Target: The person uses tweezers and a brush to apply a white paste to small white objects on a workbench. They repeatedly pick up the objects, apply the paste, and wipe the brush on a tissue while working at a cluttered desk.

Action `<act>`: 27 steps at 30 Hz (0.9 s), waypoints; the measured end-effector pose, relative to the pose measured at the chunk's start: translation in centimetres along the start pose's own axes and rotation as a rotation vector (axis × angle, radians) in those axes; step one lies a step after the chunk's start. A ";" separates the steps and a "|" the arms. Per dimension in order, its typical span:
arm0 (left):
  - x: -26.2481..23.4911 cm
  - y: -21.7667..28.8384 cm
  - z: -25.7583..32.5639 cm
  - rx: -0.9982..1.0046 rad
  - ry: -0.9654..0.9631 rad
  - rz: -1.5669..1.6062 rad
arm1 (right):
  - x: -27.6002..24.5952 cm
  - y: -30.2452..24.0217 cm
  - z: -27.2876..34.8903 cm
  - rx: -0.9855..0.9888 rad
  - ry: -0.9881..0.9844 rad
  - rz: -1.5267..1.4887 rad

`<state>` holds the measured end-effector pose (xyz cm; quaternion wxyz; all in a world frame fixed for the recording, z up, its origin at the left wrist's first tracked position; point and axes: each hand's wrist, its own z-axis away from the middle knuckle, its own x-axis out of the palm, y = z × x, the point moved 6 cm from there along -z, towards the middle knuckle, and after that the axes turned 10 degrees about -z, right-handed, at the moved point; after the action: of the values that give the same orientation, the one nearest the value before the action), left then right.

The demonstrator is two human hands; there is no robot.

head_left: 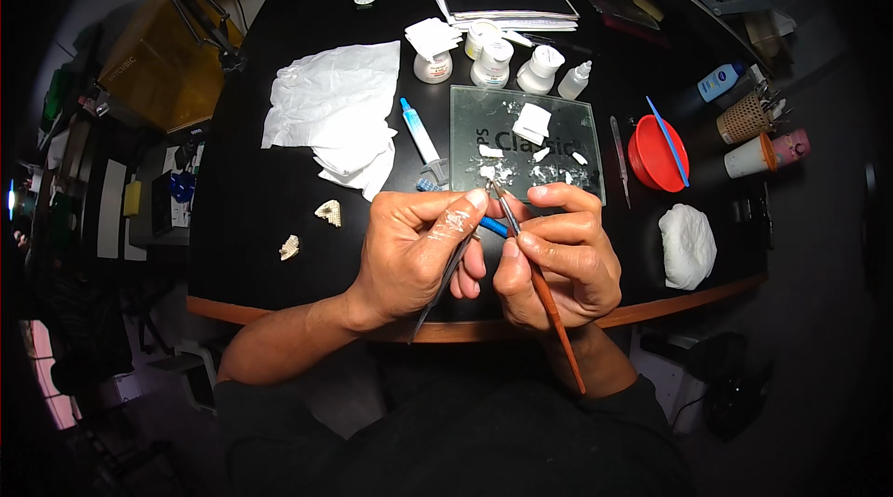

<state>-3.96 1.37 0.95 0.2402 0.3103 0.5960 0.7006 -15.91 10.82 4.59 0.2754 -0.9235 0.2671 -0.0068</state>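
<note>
Across right hand [575,266] — tapered brush [551,309]

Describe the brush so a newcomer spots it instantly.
On the black table, find the glass plate scattered with white bits. At its near edge, the right hand holds the brush. Its reddish-brown handle sets it apart from the dark slim tool in the left hand.

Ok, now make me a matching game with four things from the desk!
Things:
1. Bowl
2. Brush
3. Glass plate
4. Syringe

Clues:
A. Scattered with white bits
B. Lies left of the glass plate
C. Red, with a blue stick across it
D. Held in the right hand

Pairs: 1-C, 2-D, 3-A, 4-B
</note>
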 end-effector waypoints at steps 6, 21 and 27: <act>-0.1 -0.1 0.0 0.000 -0.009 0.033 | 0.1 0.1 0.1 0.006 0.012 -0.018; -0.8 0.1 -0.3 0.014 0.095 -0.136 | -6.2 -0.2 -1.0 0.064 0.070 0.200; -0.6 0.7 -0.6 0.108 0.079 -0.245 | -15.7 1.8 -3.5 0.108 -0.163 0.790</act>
<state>-3.93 0.45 1.53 0.2834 0.2199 0.6751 0.6447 -30.77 15.55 8.76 0.3249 -0.7315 0.5780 0.1586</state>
